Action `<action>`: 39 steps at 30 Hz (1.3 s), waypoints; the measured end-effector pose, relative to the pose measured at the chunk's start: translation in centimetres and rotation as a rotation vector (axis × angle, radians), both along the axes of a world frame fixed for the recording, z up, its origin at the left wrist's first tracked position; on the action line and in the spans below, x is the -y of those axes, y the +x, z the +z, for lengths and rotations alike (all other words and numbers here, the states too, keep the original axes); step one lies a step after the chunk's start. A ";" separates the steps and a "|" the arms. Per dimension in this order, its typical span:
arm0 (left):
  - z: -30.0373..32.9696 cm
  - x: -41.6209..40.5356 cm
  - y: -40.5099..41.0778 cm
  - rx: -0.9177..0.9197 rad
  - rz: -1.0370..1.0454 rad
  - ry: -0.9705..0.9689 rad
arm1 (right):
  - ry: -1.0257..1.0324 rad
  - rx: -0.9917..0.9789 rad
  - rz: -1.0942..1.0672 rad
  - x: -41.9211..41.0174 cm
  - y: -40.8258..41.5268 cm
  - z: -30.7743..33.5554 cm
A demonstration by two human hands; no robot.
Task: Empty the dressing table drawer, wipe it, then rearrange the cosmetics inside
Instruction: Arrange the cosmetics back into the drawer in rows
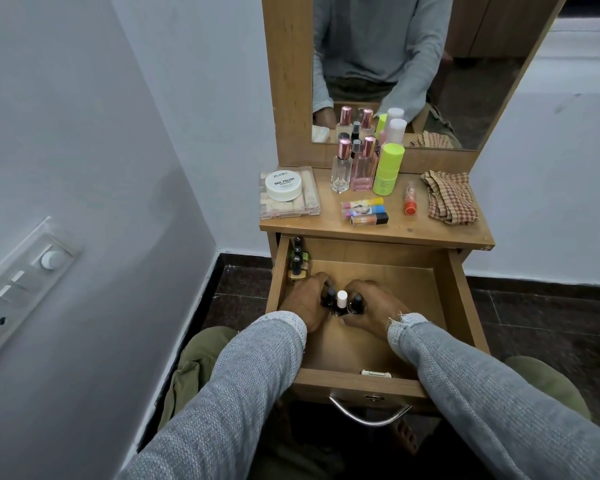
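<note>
The wooden drawer point(444, 306) is pulled out below the dressing table top point(413, 233). Inside it, my left hand point(303, 303) and my right hand point(374, 308) curl round a cluster of small nail polish bottles point(342, 299) from both sides; one has a white cap, the others dark caps. More dark bottles point(298, 259) stand in the drawer's back left corner. On the top stand perfume bottles point(355, 166), a lime green bottle point(388, 169), lip tubes point(364, 211), an orange tube point(409, 199), a nail polish remover jar point(284, 185) on a clear palette, and a checked cloth point(449, 197).
A mirror point(413, 71) rises behind the table top. A white wall with a switch panel point(21, 285) is close on the left. The drawer's metal handle point(371, 415) hangs at the front, above my knees. Dark floor tiles lie on either side.
</note>
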State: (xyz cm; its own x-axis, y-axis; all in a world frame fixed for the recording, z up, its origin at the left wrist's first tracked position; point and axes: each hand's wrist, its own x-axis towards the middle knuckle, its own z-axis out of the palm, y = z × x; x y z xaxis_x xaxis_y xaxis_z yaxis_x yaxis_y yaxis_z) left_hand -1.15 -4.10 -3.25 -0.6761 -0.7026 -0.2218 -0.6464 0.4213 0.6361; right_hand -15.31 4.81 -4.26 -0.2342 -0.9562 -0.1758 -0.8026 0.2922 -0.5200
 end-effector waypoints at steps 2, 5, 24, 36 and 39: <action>0.0 0.1 0.1 0.029 0.041 0.003 | -0.004 -0.050 0.015 0.1 0.5 0.1; 0.0 0.0 0.2 0.103 0.089 -0.008 | -0.010 -0.090 0.017 0.5 1.1 0.1; 1.0 -1.2 0.1 0.256 0.161 -0.067 | 0.021 0.047 -0.017 0.2 1.5 0.0; 1.7 -1.2 0.1 0.269 0.178 -0.037 | 0.052 0.076 0.005 0.2 2.1 0.7; 1.8 -1.1 0.2 0.225 0.203 -0.011 | 0.073 0.071 -0.004 0.6 2.4 0.6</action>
